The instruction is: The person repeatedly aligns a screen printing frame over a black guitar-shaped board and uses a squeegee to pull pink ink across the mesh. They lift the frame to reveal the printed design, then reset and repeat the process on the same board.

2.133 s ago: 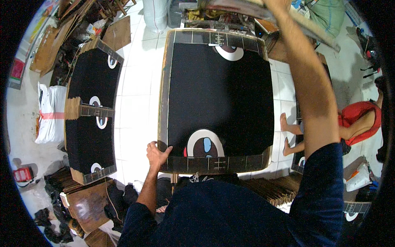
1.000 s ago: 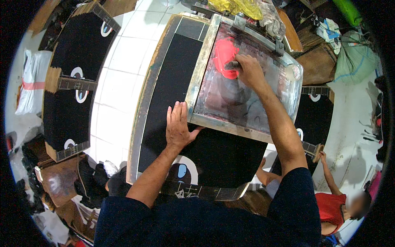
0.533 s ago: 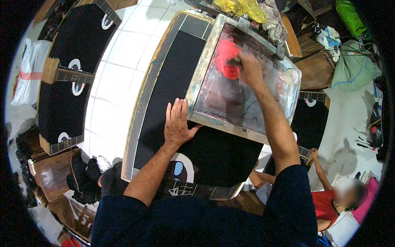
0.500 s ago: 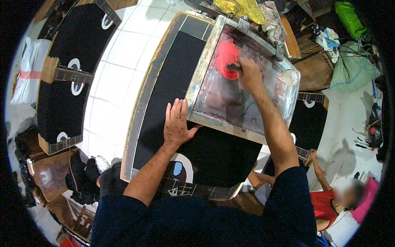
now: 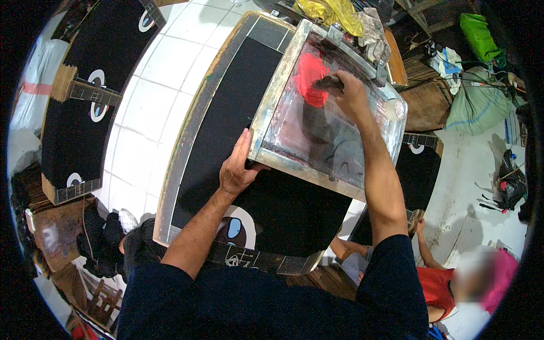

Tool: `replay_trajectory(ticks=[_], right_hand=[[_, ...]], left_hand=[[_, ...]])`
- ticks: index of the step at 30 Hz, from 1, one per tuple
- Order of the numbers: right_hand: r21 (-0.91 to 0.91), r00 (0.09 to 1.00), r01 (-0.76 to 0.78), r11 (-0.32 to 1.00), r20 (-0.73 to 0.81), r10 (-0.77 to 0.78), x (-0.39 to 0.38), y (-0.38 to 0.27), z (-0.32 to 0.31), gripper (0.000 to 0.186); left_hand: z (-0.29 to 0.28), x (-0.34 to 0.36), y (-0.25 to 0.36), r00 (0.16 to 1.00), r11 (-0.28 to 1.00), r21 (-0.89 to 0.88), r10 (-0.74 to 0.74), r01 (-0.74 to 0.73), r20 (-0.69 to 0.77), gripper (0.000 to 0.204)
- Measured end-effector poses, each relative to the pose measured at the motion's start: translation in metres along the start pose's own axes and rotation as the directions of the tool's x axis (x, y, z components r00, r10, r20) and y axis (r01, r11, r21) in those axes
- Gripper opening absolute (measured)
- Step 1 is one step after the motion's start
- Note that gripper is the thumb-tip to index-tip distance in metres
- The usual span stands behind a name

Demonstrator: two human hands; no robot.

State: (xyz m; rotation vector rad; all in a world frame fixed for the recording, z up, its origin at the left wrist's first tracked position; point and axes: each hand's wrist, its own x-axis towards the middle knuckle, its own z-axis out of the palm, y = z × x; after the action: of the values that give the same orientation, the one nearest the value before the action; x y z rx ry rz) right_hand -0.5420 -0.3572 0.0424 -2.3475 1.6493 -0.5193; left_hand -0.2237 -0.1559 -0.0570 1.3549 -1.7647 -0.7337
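Note:
A screen-printing frame (image 5: pixel 309 171) with a pale, worn rim lies tilted over a black sheet (image 5: pixel 294 221) on a board. Bright red ink (image 5: pixel 310 71) is pooled on the far part of its mesh. My left hand (image 5: pixel 237 167) is closed round the frame's near-left corner, fingers along the left side and thumb at the near edge. My right hand (image 5: pixel 350 93) grips a dark squeegee (image 5: pixel 327 84) at the right edge of the ink; its blade is partly hidden. A printed white, brown and blue eye (image 5: pixel 235 228) shows on the sheet near my left forearm.
Metal hinge clamps (image 5: pixel 335 34) hold the frame's far side, with yellow cloth (image 5: pixel 334 14) behind. More black printed sheets (image 5: pixel 73 136) lie on the left, past white tiles (image 5: pixel 161 79). At right, a person in a red top (image 5: pixel 435 292) works beside another black sheet (image 5: pixel 419 170).
My right hand has shifted right with the squeegee, away from the middle of the ink. My left hand has turned from lying flat to closing round the frame's corner. The view has shifted slightly.

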Motion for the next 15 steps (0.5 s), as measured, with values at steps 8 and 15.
replay_trajectory(ticks=[8, 15], right_hand=[[-0.052, 0.996, 0.073, 0.996, 0.047, -0.071, 0.028, 0.008, 0.010, 0.039], [-0.014, 0.997, 0.039, 0.999, -0.070, -0.040, 0.045, 0.010, 0.020, 0.031]], left_hand=[[0.000, 0.002, 0.000, 0.999, 0.999, 0.006, 0.036, -0.036, -0.036, 0.102], [0.002, 0.002, 0.002, 0.997, 0.998, 0.028, 0.054, -0.053, -0.058, 0.100]])
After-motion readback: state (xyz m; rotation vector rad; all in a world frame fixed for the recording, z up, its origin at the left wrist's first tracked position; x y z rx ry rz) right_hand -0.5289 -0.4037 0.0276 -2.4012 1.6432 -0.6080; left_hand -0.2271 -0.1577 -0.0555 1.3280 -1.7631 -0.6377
